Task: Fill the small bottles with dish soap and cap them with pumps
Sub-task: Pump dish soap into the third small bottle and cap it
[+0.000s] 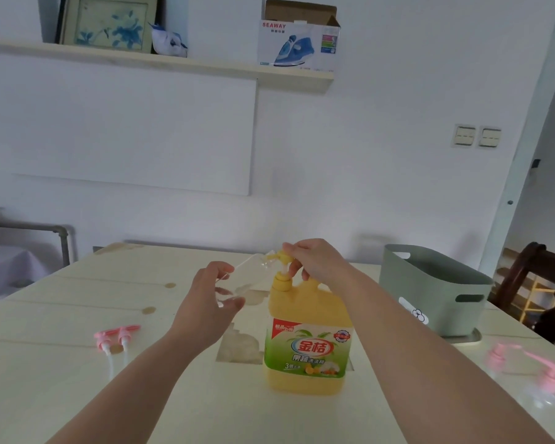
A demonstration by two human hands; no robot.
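Left fingers around tilted clear bottle, right fingers around pump of soap jug

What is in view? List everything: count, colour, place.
soap jug: one, yellow, table centre
small bottle: one, clear, tilted at the jug's spout
loose pumps: two, pink, table left
pump-capped bottles: two, pink tops, blurred, table right
bin: one, grey-green, table right rear
table: one, cream
iron box: one, white and blue, on shelf
framed picture: one, blue flowers, shelf
wall switches: two, cream, right wall
left hand: holds small bottle
right hand: grips jug's pump head
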